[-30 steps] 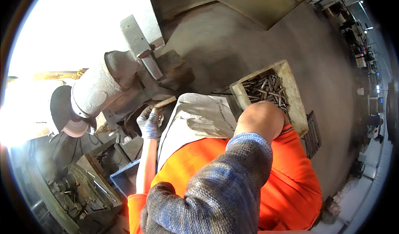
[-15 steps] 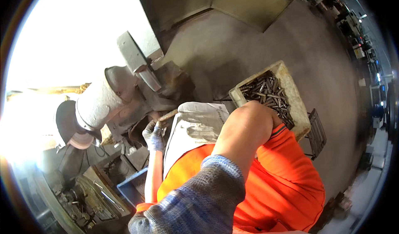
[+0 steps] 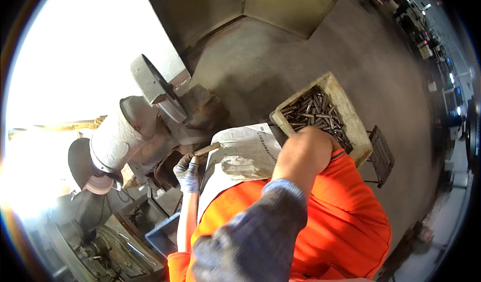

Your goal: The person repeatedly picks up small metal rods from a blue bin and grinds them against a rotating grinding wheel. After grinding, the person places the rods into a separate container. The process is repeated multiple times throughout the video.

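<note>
My left hand (image 3: 186, 174), in a blue and grey knit glove, pinches the end of a short brownish bar (image 3: 207, 149). The bar juts out over a printed white sheet (image 3: 239, 154), smudged in the middle, that covers my lap. My right hand (image 3: 250, 244), gloved alike, is raised very near the camera. It is blurred, and its fingers cannot be made out. The bare right forearm bends back to an elbow in front of a whitish bin (image 3: 358, 126) full of short dark metal pieces (image 3: 318, 111).
A grinding machine (image 3: 112, 136) with a wheel (image 3: 98, 184) and a grey guard (image 3: 153, 81) stands at the left. Lower left are a metal machine bed (image 3: 125, 244) and a blue tray (image 3: 163, 232). A slatted stand (image 3: 381, 157) shows beside the bin. Metal panels (image 3: 285, 4) stand at the back.
My raised right hand has shifted a little to the right. The bar in my left hand now shows more plainly over the sheet. The whole view has tilted slightly.
</note>
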Motion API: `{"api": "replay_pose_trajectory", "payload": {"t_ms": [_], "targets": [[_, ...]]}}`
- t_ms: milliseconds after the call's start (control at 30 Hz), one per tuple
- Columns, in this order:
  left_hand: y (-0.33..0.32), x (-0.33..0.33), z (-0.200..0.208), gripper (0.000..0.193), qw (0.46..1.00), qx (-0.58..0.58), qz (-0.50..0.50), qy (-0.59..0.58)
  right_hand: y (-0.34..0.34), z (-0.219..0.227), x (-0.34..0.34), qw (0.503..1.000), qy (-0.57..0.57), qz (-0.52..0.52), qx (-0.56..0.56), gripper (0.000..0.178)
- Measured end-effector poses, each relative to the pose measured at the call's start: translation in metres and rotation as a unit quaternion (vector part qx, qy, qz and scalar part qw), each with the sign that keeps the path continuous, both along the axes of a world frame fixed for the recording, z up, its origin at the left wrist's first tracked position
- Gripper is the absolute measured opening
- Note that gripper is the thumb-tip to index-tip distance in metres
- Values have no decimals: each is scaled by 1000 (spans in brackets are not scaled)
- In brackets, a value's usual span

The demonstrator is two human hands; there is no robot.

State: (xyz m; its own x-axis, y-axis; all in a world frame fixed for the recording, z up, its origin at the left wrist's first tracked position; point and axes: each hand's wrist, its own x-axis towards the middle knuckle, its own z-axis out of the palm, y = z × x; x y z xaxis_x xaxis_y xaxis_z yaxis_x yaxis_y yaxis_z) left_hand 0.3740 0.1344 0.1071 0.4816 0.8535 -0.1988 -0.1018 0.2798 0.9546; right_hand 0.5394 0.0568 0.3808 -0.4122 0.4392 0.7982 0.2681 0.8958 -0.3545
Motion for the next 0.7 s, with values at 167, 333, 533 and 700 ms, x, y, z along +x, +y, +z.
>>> {"api": "replay_pose_trajectory", "payload": {"t_ms": [167, 333, 533, 700], "targets": [[1, 17, 61, 13, 999, 2, -51, 3, -27, -42, 43, 972, -75, -212, -65, 37], [-5, 16, 86, 11, 998, -23, -34, -47, -53, -132, 54, 838, 184, -302, -415, 31], [-10, 23, 83, 11, 995, 93, -34, -33, -43, -158, 35, 852, 244, -280, -368, 14], [-13, 28, 75, 12, 994, 104, -11, -35, -44, -157, 25, 857, 169, -386, -295, 24]]}}
